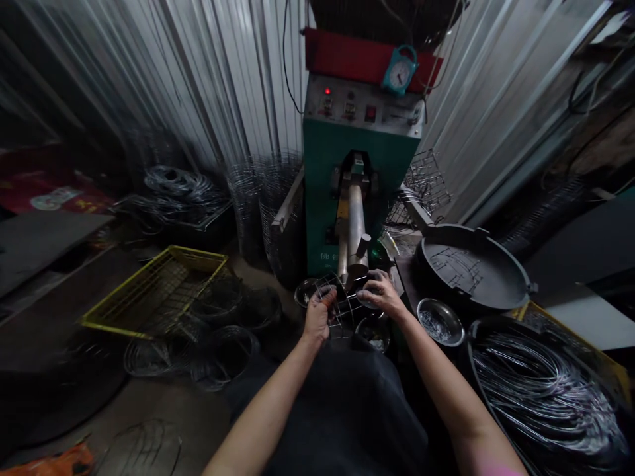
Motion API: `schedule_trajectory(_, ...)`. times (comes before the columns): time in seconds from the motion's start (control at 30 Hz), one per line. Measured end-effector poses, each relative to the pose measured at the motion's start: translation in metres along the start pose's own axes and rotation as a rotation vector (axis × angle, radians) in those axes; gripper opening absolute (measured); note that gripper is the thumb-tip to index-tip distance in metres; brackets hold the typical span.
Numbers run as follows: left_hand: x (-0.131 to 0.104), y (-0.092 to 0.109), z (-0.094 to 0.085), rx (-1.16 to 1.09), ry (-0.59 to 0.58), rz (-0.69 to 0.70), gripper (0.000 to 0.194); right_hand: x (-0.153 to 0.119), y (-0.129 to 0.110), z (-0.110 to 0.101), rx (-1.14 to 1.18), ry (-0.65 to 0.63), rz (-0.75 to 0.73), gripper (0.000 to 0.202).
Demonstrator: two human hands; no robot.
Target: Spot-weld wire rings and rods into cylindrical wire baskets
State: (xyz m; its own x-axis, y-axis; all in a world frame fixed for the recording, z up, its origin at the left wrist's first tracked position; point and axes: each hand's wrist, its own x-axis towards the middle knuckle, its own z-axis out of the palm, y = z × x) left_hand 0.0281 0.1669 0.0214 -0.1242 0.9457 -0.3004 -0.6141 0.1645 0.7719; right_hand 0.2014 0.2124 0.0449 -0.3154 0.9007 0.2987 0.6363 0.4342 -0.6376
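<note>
My left hand is closed round the left side of a round wire rack. The rack sits under the metal arm of a green spot welding machine. On the right of the rack, my right hand has its fingers bent and drawn together by the tip of the arm. Whatever is between those fingers is too small and dark to make out. Below my hands is a metal bowl with small pieces in it; another bowl is partly behind my left hand.
Right of me are a bowl of small metal parts, a round black pan with wire pieces and a tub of bent wires. To the left lie a yellow crate and wire rings. A teal timer hangs on the machine.
</note>
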Motion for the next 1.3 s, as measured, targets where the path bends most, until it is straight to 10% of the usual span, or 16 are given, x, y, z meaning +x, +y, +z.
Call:
schedule_trajectory(0.87, 0.015, 0.013, 0.001, 0.059, -0.108, -0.078, 0.033, 0.012, -0.009, -0.002, -0.106, -0.042, 0.063, 0.023)
schedule_trajectory(1.1, -0.011, 0.003, -0.047, 0.021, -0.199, -0.148, 0.041, -0.045, -0.023, -0.019, -0.141, -0.004, -0.161, 0.035)
schedule_trajectory(1.3, -0.044, -0.008, -0.093, -0.212, -0.296, -0.173, 0.035, -0.096, -0.016, -0.041, -0.068, -0.011, -0.068, 0.039)
